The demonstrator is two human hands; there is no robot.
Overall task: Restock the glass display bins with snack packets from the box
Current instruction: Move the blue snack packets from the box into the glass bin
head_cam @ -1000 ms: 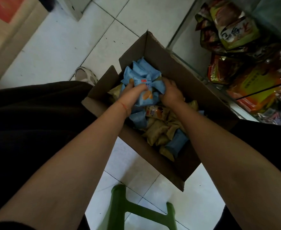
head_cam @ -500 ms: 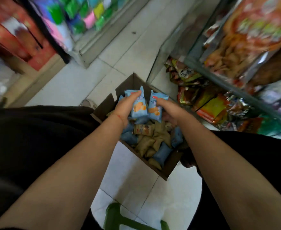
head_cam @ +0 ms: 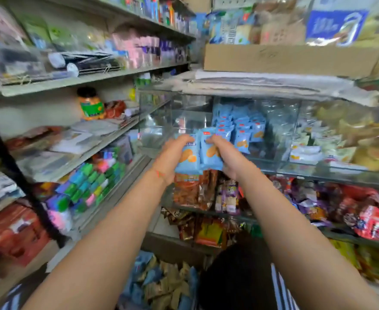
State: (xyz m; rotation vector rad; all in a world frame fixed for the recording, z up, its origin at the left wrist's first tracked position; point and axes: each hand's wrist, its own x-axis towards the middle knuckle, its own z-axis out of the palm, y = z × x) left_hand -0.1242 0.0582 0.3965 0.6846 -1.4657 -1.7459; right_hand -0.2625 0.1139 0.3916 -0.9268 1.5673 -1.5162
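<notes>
My left hand (head_cam: 171, 154) and my right hand (head_cam: 225, 156) grip a bunch of light blue snack packets (head_cam: 198, 153) between them, raised in front of the glass display bins (head_cam: 161, 121). The bin just behind the bunch holds more of the same blue packets (head_cam: 240, 128), stacked upright. Its left part shows bare glass. The open cardboard box (head_cam: 161, 285) lies low in view between my forearms, with blue and tan packets in it.
Neighbouring bins to the right hold white and yellow packets (head_cam: 331, 142). A lower glass shelf (head_cam: 228, 195) carries red and purple bags. Wall shelves on the left (head_cam: 72, 81) hold stationery and a jar. A folded cloth and a carton (head_cam: 284, 59) sit on top of the bins.
Both hands lifted the blue packets out of the box and up to the glass bin. My view swung up from the floor to the shelves.
</notes>
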